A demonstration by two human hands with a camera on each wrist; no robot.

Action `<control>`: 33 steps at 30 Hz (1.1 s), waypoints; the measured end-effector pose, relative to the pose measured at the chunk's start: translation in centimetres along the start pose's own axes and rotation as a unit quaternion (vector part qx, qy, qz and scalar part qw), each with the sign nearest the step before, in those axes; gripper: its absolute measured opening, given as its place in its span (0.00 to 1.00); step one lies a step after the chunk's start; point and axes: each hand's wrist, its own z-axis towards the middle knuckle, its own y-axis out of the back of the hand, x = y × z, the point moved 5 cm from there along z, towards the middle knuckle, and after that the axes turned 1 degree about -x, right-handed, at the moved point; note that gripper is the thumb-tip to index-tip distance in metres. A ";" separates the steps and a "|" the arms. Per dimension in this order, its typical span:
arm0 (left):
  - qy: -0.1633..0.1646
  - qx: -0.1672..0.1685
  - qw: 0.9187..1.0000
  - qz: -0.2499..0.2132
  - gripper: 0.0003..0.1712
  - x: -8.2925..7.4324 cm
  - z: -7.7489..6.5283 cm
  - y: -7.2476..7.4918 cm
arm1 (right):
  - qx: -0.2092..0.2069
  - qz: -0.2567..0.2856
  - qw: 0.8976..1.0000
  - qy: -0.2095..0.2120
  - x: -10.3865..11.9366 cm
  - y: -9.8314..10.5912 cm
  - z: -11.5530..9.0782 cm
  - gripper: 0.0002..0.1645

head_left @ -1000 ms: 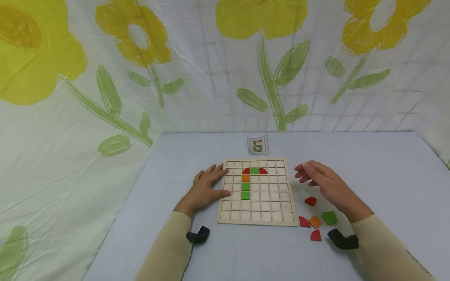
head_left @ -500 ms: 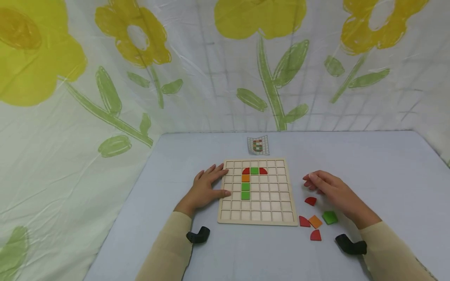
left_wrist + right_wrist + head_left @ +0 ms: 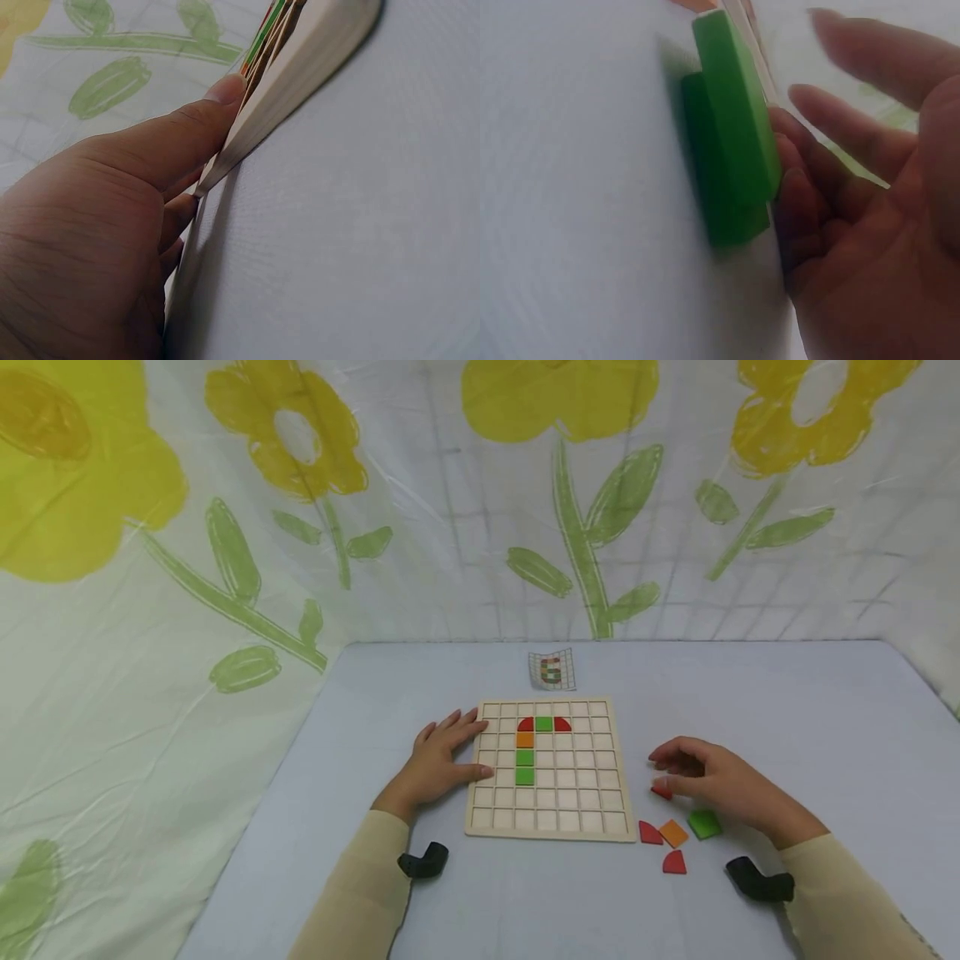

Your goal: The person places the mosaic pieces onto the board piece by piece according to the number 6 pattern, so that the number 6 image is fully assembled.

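Observation:
A wooden grid board [image 3: 555,837] lies on the table, with red quarter-circle pieces [image 3: 562,725], an orange square [image 3: 525,740] and several green squares [image 3: 525,776] set in its cells. My left hand [image 3: 435,768] rests at the board's left edge, fingers spread and thumb [image 3: 225,90] over the rim. Beyond the board's right side, my right hand [image 3: 723,781] hovers with loosely bent fingers, its thumb right over a loose red quarter-circle piece [image 3: 661,792] that it partly hides. Two green squares [image 3: 739,127], one on top of the other, lie beside this hand in the right wrist view.
Near the board's lower right corner lie a red quarter-circle [image 3: 649,832], a loose orange square [image 3: 673,834] and another red quarter-circle [image 3: 674,862]. A small pattern card [image 3: 552,670] lies behind the board. A flowered cloth [image 3: 420,527] hangs beyond the table.
My right hand has moved back and to the right, away from the board, and its thumb has come down over the loose red quarter-circle. The left hand has stayed in place.

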 end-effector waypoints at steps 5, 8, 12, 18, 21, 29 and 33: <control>0.001 -0.001 1.000 0.003 0.51 0.0 0.1 0.0 | 0.000 -0.053 0.999 0.005 -0.2 0.2 -0.1 0.21; 0.002 -0.002 1.000 0.002 0.51 0.0 0.1 0.0 | -0.005 -0.076 0.997 0.013 -0.2 0.2 -0.2 0.15; 0.004 -0.002 1.000 -0.001 0.52 0.0 0.1 0.0 | -0.007 -0.084 0.996 0.027 0.0 0.2 -0.2 0.10; -0.001 -0.002 1.000 0.002 0.51 0.1 0.1 -0.1 | -0.004 -0.087 0.996 0.013 0.2 -0.1 -0.2 0.11; 0.000 -0.003 1.000 0.002 0.51 0.2 0.0 -0.1 | 0.000 -0.087 0.996 0.003 0.3 -0.3 -0.2 0.11; 0.006 -0.003 1.000 -0.005 0.52 0.0 -0.1 -0.1 | -0.033 -0.080 0.996 0.016 0.8 0.0 -0.3 0.06; 0.005 -0.004 1.000 0.000 0.51 0.0 0.0 -0.1 | -0.042 -0.047 0.998 0.016 1.0 0.1 -0.3 0.07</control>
